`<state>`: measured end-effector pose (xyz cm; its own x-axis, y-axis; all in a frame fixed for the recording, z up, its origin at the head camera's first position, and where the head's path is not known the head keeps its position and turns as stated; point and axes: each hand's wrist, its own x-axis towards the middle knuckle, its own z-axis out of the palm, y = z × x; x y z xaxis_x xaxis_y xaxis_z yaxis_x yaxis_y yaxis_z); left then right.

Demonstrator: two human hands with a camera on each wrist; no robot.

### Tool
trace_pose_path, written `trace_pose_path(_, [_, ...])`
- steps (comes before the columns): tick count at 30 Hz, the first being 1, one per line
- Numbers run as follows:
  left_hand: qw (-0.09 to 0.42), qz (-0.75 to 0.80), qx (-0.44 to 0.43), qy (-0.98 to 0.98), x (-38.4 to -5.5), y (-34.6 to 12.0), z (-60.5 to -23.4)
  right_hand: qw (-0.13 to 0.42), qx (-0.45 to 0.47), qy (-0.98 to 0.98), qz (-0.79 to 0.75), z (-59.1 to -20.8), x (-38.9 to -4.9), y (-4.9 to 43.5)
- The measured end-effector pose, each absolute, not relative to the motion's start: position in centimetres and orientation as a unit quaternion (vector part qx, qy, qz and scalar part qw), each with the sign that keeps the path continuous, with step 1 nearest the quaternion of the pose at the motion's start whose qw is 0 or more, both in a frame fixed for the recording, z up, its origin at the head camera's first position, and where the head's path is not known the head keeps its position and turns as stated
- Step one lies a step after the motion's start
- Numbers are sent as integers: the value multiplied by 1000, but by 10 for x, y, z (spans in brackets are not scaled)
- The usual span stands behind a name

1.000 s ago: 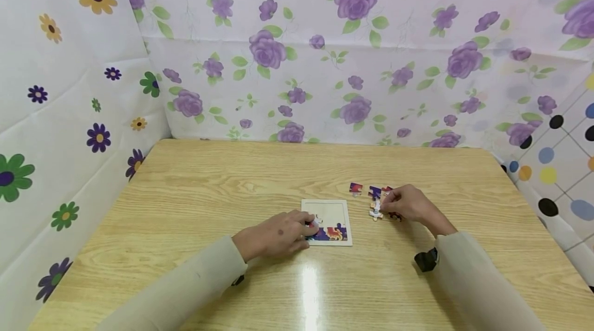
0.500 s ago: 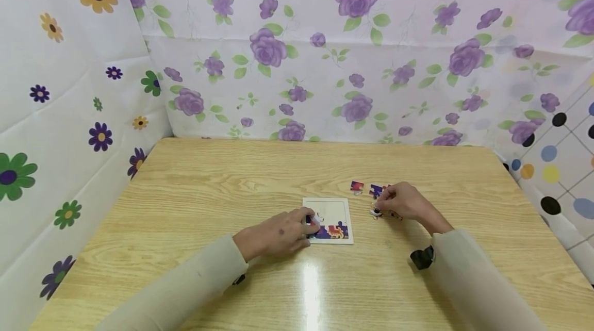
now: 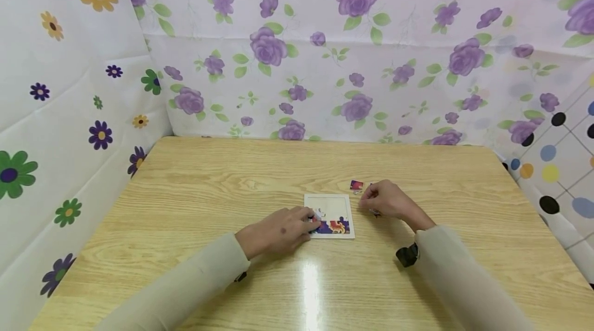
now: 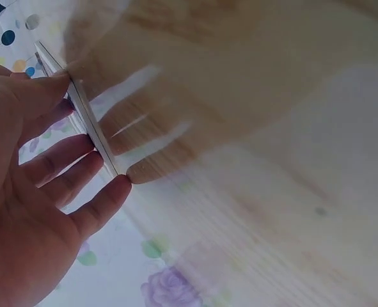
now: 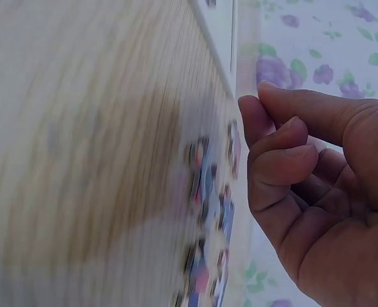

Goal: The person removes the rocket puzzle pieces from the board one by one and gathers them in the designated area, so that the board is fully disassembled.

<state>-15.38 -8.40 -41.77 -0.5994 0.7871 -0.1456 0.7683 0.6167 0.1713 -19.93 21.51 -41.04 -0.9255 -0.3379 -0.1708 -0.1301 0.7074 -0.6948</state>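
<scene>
One puzzle board (image 3: pixel 335 203), flat on the tabletop (image 3: pixel 241 181), well in from its left and right edges; joined pieces (image 3: pixel 338 227) along the near side. One left hand (image 3: pixel 280 229), fingers loosely spread, tips touching the board's left edge. One right hand (image 3: pixel 389 201), thumb and index tips together, just beyond the board's right edge; whether they hold anything, cannot tell. One loose piece (image 3: pixel 357 185) near the board's far right corner; others partly hidden by the right hand.

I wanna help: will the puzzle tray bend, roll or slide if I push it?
The puzzle tray probably won't roll: it's flat and square-cornered. It looks stiff: its edge runs straight. It might slide, because the table looks shiny.
</scene>
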Motion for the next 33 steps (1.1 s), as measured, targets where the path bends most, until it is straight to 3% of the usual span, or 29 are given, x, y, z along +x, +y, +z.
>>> trace_pose_path(11, [50,57,461,884,-158,-83,-418,157,-130,905,-374,-411,-203,184])
trace_pose_path(33, [86,60,414,904,-154,-86,-414,197,-147,889,-387,-426,-203,146])
